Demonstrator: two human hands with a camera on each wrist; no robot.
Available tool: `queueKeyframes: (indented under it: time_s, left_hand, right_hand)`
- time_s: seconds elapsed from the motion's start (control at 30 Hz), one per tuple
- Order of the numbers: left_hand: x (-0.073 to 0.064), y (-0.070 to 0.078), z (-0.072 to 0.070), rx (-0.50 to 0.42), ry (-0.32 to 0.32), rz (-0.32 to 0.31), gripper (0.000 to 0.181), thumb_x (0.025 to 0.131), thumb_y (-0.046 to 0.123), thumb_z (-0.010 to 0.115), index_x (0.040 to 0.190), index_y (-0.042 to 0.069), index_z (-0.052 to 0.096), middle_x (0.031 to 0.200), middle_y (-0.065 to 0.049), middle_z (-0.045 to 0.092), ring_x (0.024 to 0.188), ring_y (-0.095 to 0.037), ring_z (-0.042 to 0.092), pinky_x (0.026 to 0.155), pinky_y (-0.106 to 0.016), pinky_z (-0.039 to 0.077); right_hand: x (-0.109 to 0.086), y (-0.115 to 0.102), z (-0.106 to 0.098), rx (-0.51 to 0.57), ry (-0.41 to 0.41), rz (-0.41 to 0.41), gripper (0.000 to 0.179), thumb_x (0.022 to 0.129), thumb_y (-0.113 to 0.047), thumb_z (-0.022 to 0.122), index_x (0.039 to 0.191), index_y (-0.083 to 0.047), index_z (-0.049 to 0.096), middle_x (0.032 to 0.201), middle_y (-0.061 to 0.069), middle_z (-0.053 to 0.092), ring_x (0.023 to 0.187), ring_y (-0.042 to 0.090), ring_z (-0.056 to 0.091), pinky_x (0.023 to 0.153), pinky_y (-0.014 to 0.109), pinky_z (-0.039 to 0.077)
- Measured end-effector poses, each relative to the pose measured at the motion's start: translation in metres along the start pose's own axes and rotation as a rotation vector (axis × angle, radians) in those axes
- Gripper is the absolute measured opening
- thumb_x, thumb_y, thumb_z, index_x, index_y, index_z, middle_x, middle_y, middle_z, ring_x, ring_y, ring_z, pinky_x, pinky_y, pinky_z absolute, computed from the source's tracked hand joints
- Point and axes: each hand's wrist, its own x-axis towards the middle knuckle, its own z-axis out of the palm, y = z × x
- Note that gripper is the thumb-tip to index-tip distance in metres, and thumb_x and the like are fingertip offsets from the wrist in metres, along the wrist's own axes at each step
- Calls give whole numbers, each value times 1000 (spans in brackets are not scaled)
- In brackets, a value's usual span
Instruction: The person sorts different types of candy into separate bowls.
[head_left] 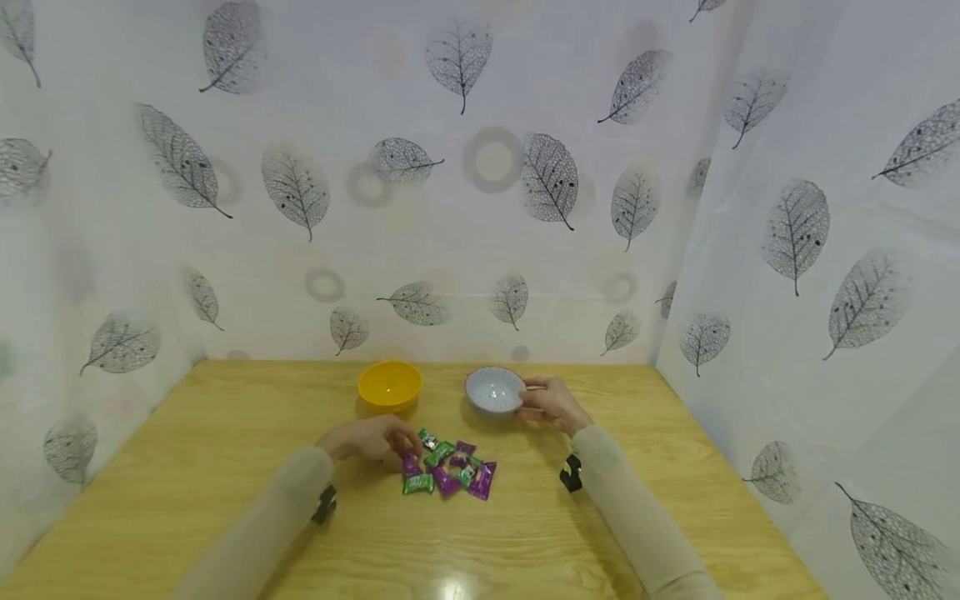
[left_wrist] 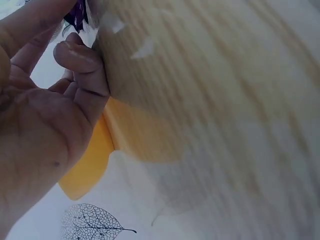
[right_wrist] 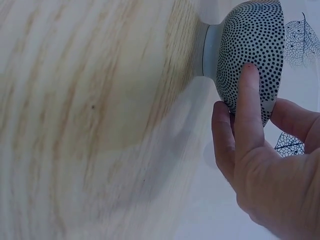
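My right hand (head_left: pixel 551 403) holds the right side of a small bowl (head_left: pixel 491 390), pale inside. In the right wrist view its outside is white with dark dots (right_wrist: pixel 250 45), fingers lying along the wall and thumb at the rim. The bowl's foot is at the tabletop. My left hand (head_left: pixel 375 439) is low over the left end of a pile of wrapped candies, its fingers bent about a purple candy (head_left: pixel 410 465). That wrapper (left_wrist: pixel 76 17) shows at the top of the left wrist view, partly hidden by the fingers. Green candies (head_left: pixel 417 483) and purple candies (head_left: pixel 483 481) lie beside it.
A yellow bowl (head_left: pixel 390 386) stands behind my left hand, left of the dotted bowl. All of it is on a wood-grain table (head_left: pixel 420 550). White leaf-printed sheets (head_left: pixel 480 250) hang along the back and sides. Each wrist wears a black strap (head_left: pixel 572 473).
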Motion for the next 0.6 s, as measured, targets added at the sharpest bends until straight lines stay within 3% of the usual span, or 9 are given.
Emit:
queueKeyframes:
  time_s: [0.2, 0.4, 0.6]
  left_hand:
    - [0, -2, -2, 18, -18, -8, 41, 78, -6, 68, 115, 12, 70, 103, -5, 67, 93, -21, 58, 78, -32, 52]
    - [0, -3, -2, -2, -33, 28, 32, 77, -4, 73, 106, 10, 72, 101, -3, 70, 92, -21, 61, 83, -35, 53]
    - [-2, -7, -3, 15, -33, 77, 24, 77, -1, 74, 99, 9, 72, 95, -6, 71, 84, -19, 60, 75, -31, 54]
  right_hand:
    - [0, -1, 0, 1, 13, 16, 50, 95, 5, 54, 142, 11, 39, 131, 34, 49, 80, 19, 69, 95, 41, 54]
    - [0, -1, 0, -11, 9, 14, 49, 95, 4, 54, 142, 11, 40, 131, 33, 49, 82, 20, 69, 92, 39, 56]
    - [0, -1, 1, -4, 2, 8, 48, 96, 4, 53, 142, 11, 39, 132, 34, 48, 82, 19, 69, 89, 36, 58]
